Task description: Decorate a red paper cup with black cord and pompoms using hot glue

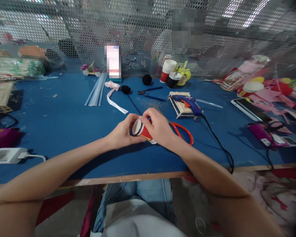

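A red and white paper cup lies tilted between my hands, its white end turned to the left with a thin dark band across it. My left hand curls around the cup's left side, thumb below. From above and the right, my right hand grips the cup, thumb and fingertips together at the upper edge near the dark band. Red-handled scissors lie just right of my right hand, their blades partly hidden by it. A black pompom on a dark stem sits beyond my hands.
A blue glue gun rests on a small stick rack, its cord running to the table's front edge. Pliers, white ribbon, glue sticks and stacked cups lie farther back. A phone is at right.
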`<state>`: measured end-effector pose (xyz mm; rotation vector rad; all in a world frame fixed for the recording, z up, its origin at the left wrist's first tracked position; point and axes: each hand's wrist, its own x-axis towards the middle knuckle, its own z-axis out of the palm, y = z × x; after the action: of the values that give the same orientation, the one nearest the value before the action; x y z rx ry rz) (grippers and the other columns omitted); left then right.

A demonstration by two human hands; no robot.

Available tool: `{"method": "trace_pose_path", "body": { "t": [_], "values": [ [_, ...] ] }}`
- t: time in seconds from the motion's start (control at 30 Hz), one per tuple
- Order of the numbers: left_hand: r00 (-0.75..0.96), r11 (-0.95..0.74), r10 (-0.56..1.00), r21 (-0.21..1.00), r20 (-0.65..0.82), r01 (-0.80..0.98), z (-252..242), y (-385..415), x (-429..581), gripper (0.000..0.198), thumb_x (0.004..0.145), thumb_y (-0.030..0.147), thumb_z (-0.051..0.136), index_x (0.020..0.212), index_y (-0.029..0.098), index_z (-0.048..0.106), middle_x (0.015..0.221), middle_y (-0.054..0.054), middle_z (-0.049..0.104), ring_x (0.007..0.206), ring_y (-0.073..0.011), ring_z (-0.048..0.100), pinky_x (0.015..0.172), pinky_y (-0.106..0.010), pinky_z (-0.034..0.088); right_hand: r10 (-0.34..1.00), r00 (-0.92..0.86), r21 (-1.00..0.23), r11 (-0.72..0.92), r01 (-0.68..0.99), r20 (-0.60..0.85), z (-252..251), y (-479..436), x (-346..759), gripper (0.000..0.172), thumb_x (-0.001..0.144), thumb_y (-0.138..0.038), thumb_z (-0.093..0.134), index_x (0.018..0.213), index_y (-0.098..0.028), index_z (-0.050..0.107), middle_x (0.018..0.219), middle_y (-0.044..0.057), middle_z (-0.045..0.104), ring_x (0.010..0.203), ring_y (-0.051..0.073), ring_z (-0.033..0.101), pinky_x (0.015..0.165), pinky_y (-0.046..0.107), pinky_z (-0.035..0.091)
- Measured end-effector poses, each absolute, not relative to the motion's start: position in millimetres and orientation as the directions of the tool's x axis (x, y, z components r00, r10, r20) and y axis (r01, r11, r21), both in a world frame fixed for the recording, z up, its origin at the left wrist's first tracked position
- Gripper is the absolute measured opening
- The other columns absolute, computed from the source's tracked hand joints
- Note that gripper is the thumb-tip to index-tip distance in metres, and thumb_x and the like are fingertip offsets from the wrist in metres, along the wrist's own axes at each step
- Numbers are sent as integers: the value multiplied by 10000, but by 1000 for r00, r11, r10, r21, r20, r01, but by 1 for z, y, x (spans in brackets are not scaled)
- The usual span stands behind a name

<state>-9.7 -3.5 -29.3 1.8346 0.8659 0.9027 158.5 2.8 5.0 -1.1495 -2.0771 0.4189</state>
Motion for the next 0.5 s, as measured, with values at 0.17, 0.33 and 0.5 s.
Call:
{"method": "trace_pose_path", "body": {
  "t": [0.17,0.33,0.5],
  "values": [
    [535,-223,838,962,108,155,-17,-5,-12,498,700,344,719,1061,177,420,1003,-51,550,867,-160,579,757,-314,488,837,-334,-589,544,598,433,2,3,156,180,890,-314,439,744,-212,410,750,17,508,704,145,489,672,293,373],
    [511,-153,857,979,64,135,-13,-6,-13,444,706,336,712,1012,175,434,974,-42,557,842,-150,579,755,-312,484,840,-339,-613,541,576,424,4,2,156,184,887,-307,441,734,-210,409,739,12,502,702,141,484,671,290,373],
    [520,-166,849,982,96,89,-17,-4,-12,438,699,301,719,1012,181,437,989,-38,549,886,-152,580,796,-316,485,851,-360,-660,525,538,384,7,5,161,184,886,-298,453,729,-204,433,726,0,503,703,134,476,675,280,377]
  ]
}}
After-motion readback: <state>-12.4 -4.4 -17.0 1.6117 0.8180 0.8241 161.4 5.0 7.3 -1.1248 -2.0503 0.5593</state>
